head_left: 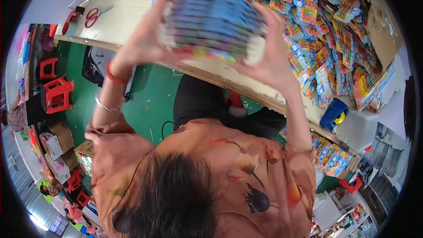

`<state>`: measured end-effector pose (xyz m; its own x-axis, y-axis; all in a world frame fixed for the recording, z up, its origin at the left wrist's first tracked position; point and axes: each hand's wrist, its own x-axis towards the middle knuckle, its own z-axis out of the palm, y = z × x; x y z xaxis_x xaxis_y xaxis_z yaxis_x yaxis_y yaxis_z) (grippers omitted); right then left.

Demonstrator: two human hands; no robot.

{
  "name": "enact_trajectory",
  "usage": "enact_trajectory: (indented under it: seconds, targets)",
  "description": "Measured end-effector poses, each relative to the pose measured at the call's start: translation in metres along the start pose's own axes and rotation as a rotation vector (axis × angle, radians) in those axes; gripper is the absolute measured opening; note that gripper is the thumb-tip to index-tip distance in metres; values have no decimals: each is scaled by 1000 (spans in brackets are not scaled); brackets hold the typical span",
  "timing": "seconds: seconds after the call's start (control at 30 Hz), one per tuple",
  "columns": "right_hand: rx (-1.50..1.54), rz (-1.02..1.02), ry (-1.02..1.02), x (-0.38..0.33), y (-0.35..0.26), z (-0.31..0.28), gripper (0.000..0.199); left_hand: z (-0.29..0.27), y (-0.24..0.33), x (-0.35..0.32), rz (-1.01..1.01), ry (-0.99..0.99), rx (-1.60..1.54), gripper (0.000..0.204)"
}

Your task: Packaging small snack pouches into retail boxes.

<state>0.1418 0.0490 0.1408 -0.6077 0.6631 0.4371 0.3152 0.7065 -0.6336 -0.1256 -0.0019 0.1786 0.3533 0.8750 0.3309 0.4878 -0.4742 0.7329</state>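
Observation:
A thick stack of flat blue packets (213, 24) is pressed between both hands, lifted over the near edge of a pale wooden table (123, 9). My left hand (143, 39) clamps the stack's left end; a red band and a silver bangle circle that wrist. My right hand (271, 57) grips the stack's right end. A large heap of colourful packets (326, 31) covers the table just right of the hands. An orange flowered shirt and dark hair fill the lower middle of the view.
Red-handled scissors (93, 16) and a red tape dispenser (70, 20) lie at the table's left end. A blue tape dispenser (333, 113) sits at the right edge. On the green floor stand red stools (57, 94), cardboard boxes (57, 143) and a black bag (94, 66).

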Motion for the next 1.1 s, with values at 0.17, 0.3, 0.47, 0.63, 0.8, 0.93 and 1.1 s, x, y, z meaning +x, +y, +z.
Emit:
enact_trajectory:
  seconds: [0.17, 0.3, 0.47, 0.63, 0.8, 0.93, 1.1]
  targets:
    - [46, 92, -228, 50, 30, 51, 98, -33, -66, -3, -324, -136, -71, 94]
    - [-335, -46, -305, 41, 41, 51, 99, -11, -82, -3, -377, -231, -97, 91]
    - [-334, 30, -224, 25, 28, 55, 59, 19, -92, -3, -385, -241, -23, 93]
    - [-51, 212, -128, 9, 37, 58, 22, 25, -94, -1, -347, -246, 6, 89]
    - [-294, -166, -26, 3, 40, 66, 10, 32, -98, -15, -271, -226, 62, 98]
    - [-466, -318, -154, 12, 38, 64, 9, 31, -92, -21, -315, -290, 290, 108]
    - [-442, -373, -414, 28, 39, 55, 16, 24, -106, -24, -462, -388, 163, 111]
